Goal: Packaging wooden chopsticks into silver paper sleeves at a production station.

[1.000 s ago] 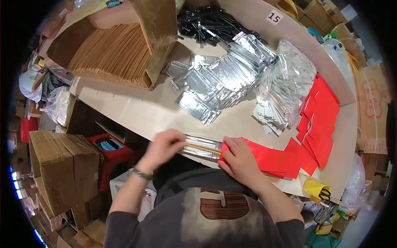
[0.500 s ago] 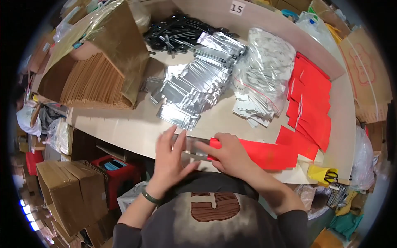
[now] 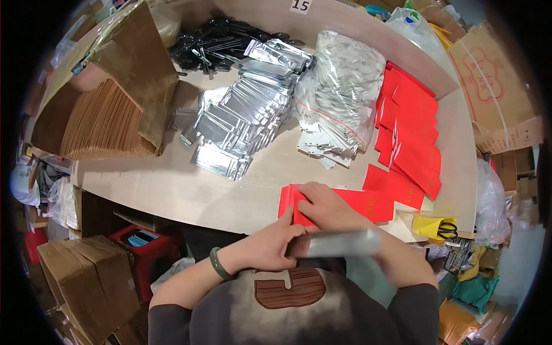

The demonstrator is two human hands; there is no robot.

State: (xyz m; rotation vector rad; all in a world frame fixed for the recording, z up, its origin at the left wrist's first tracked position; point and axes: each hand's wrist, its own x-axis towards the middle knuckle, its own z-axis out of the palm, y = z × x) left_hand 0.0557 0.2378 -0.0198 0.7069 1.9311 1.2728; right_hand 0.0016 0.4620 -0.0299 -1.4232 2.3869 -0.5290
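Blurred silver packet (image 3: 339, 244) near red packets (image 3: 368, 203)

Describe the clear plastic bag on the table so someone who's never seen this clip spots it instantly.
Start at the pale worktable. Right of its middle, look between the heap of silver packets and the spread of red paper sleeves. There lies the clear plastic bag: unlike those neighbours, it is see-through and bulging, with flat white cards spilling from its near end.

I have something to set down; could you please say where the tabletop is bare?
Bare tabletop lies between the cardboard box, silver packets and its front edge. Black utensils crowd the back; bagged white cards and red paper sleeves, the right.
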